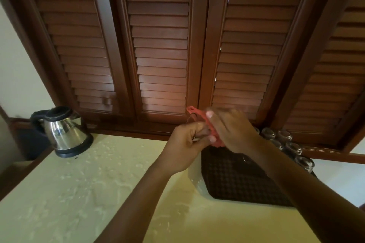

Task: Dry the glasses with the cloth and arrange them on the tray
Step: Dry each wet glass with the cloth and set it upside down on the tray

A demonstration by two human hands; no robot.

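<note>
Red cloth [205, 124] sits between both hands, just right of frame centre, held up in front of the dark wooden shutters [162, 45]. Left hand [187, 144]: fingers curled round a clear glass [194, 124], thumb tip near the cloth's lower edge. Only the glass's rim and part of its wall show above the fingers; the rest is hidden by the hand. Right hand [231, 130]: fingers bent over the cloth, pressing it against the glass from the right side; this hand is motion-blurred, so the exact finger placement is unclear. Both hands are raised above the counter.

Dark tray [237, 179] with a gridded surface lies on the counter at lower right of centre, directly beneath the hands and partly crossed by the right forearm. Several glasses [286, 144] stand clustered at the tray's far right corner, close to each other, at right of frame near the shutter base. They appear upside down, though reflections make this hard to confirm.

Pale yellow-green counter [79, 183] fills the lower left; its surface shows scattered wet patches. Steel kettle [65, 132] with a black lid, handle and base stands at the counter's far left edge, well apart from the tray.

No brand, label or writing is readable on the kettle, tray, cloth or glasses.
</note>
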